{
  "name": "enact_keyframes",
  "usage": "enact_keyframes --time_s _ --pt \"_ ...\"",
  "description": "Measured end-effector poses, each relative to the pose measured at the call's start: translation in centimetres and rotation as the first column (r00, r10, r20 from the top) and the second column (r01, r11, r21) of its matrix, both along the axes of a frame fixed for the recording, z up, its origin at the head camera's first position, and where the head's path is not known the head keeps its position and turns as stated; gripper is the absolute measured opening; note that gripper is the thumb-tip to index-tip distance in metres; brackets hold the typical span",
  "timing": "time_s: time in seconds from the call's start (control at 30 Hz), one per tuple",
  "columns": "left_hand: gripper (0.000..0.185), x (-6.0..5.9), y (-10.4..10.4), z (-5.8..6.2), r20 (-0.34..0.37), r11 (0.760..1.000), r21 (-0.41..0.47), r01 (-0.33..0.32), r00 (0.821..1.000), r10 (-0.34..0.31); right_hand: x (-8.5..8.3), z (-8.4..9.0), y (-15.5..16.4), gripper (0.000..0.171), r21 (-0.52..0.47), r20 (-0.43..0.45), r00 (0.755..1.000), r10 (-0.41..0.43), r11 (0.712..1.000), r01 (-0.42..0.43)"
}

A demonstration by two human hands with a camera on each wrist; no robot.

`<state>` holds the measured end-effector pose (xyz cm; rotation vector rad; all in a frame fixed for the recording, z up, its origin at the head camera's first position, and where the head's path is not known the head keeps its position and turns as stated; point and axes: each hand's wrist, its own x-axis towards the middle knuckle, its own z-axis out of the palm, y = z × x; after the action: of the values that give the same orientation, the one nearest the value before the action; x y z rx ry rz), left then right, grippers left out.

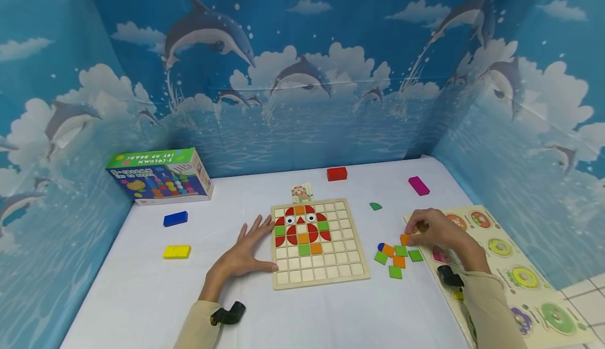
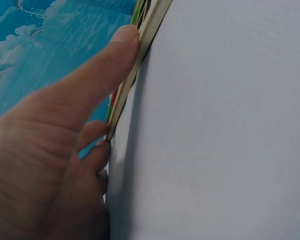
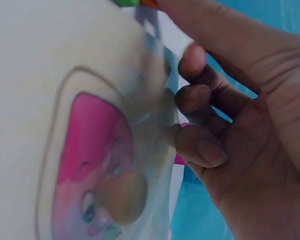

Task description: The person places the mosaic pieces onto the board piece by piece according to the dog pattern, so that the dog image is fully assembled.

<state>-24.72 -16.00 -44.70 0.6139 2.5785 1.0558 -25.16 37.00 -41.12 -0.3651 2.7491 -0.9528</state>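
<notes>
Evidently the right hand [image 1: 437, 229] pinched an orange tile [image 1: 405, 239] (thin, stiff, light; best gripped by its edges), while the left hand [image 1: 246, 254] lay spread against the grid board [image 1: 319, 275].

You see the peg puzzle [image 3: 90, 150] blurred at your right wrist; the grid board [image 2: 135, 65] shows only its edge.
</notes>
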Motion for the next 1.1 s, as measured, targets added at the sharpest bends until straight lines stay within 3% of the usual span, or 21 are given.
enact_keyframes --time_s 0.17,0.33,0.47,0.63,0.87,1.1 --pt "0.115 0.0 0.0 0.0 0.006 1.000 0.006 0.003 1.000 -0.003 0.1 0.5 -0.3 0.014 -0.030 -0.038 0.999 -0.027 0.999 0.025" --pt "0.116 0.1 0.0 0.0 0.005 1.000 -0.001 0.000 1.000 0.000 0.1 1.3 -1.7 0.008 -0.116 -0.107 0.994 0.020 0.993 -0.033" --pt "0.118 0.1 0.0 0.0 0.005 1.000 -0.010 -0.002 1.000 0.003 0.1 1.6 -4.0 0.007 -0.176 -0.101 0.994 0.030 0.983 -0.048" --pt "0.117 0.1 -0.1 0.1 0.005 1.000 -0.012 0.005 1.000 -0.005 0.0 0.8 -7.8 0.007 -0.221 -0.072 0.997 0.006 0.975 -0.022" --pt "0.116 0.0 0.0 0.1 0.005 1.000 -0.014 0.004 1.000 -0.004 0.3 -0.4 -12.7 0.007 -0.277 -0.074 0.996 0.046 0.959 -0.065" --pt "0.115 0.0 0.2 0.1 -0.002 1.000 -0.003 0.000 1.000 0.000 0.7 -1.0 -15.4 0.006 -0.292 -0.079 0.994 0.077 0.952 -0.097"
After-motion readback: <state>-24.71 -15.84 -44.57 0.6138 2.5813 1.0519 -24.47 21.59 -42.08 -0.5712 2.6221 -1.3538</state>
